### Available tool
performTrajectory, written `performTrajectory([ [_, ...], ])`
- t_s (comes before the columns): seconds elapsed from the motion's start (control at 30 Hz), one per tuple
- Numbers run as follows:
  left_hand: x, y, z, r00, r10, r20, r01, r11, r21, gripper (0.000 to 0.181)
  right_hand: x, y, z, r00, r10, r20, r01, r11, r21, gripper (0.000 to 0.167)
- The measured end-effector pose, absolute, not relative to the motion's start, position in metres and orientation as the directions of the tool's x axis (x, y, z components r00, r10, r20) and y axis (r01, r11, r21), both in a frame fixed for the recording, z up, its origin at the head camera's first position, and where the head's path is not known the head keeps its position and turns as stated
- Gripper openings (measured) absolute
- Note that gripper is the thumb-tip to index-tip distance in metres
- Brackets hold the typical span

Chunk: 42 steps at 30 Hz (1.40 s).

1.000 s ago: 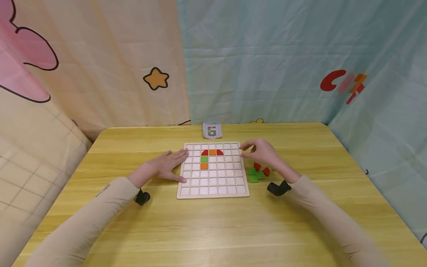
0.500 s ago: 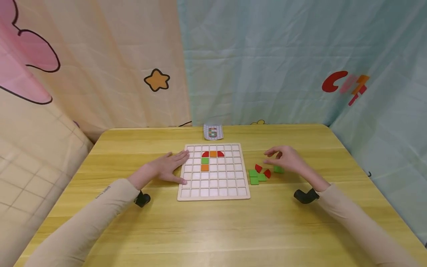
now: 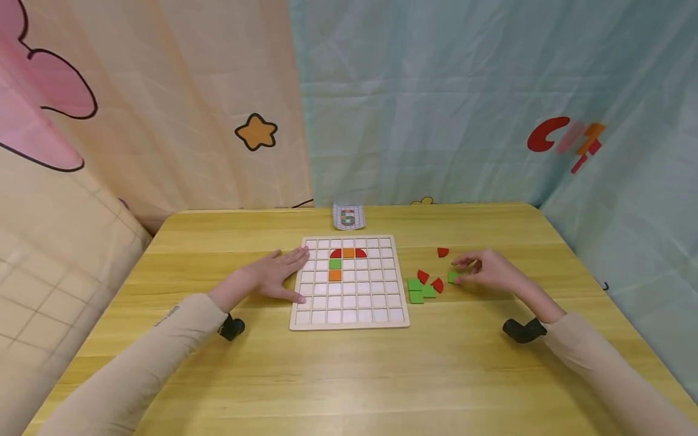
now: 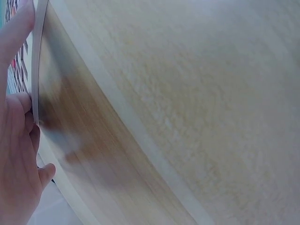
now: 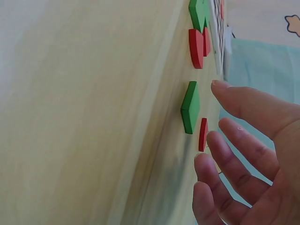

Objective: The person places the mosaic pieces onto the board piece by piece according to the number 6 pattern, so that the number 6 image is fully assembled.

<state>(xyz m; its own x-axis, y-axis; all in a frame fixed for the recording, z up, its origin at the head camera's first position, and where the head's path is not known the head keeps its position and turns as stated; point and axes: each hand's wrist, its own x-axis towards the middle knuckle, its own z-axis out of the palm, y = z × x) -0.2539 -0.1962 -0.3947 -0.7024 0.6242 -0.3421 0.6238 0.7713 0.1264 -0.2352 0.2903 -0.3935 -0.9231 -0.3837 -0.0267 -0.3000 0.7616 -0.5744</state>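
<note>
My left hand [image 3: 278, 275] lies flat with spread fingers on the left edge of a white gridded wooden board [image 3: 349, 323]. In the left wrist view its fingers touch the board's rim. On the board are two red quarter-round tiles, two orange squares and a green square tile [image 3: 335, 264]. To the right, my right hand [image 3: 488, 271] hovers over a lone green square tile [image 3: 453, 277]. Its fingers are loosely bent, and in the right wrist view they stand apart from that green tile [image 5: 190, 108]. A red quarter-round tile [image 3: 443, 252] lies just beyond the fingertips.
Between the board and my right hand lie several green square tiles [image 3: 416, 297] and two red quarter-round tiles [image 3: 438, 285]. Behind the board, a small paper card [image 3: 349, 217] with a printed grid pattern lies near the table's back edge. Printed curtains [image 3: 436, 121] hang behind the table.
My right hand has moved right from the board's right edge to the lone green tile. The red tile beyond it has come into view. My left hand stays on the board.
</note>
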Motion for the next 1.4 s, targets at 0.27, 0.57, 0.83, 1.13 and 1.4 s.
performTrajectory([
  [0.27, -0.2537, -0.1974, -0.3946, -0.707, 0.619, -0.343, 0.619, 0.776, 0.123, 0.107, -0.2314, 0.2916, -0.3965, -0.924, -0.38, -0.044, -0.284, 0.76, -0.585, 0.039],
  [0.57, -0.2516, -0.1962, -0.4001, -0.704, 0.608, -0.367, 0.608, 0.783, 0.131, 0.109, -0.227, 0.2902, -0.4027, -0.921, -0.389, -0.026, -0.305, 0.761, -0.572, 0.035],
  [0.83, -0.2512, -0.1965, -0.3961, -0.705, 0.625, -0.336, 0.618, 0.773, 0.14, 0.107, -0.2302, 0.2893, -0.4023, -0.92, -0.389, -0.037, -0.305, 0.773, -0.557, 0.031],
  [1.13, -0.2505, -0.1965, -0.3925, -0.704, 0.616, -0.353, 0.61, 0.779, 0.143, 0.106, -0.2322, 0.2889, -0.4034, -0.915, -0.402, -0.022, -0.331, 0.783, -0.526, 0.028],
  [1.4, -0.2508, -0.196, -0.3927, -0.709, 0.612, -0.351, 0.606, 0.783, 0.141, 0.106, -0.2302, 0.2847, -0.4011, -0.931, -0.366, -0.008, -0.318, 0.819, -0.478, 0.026],
])
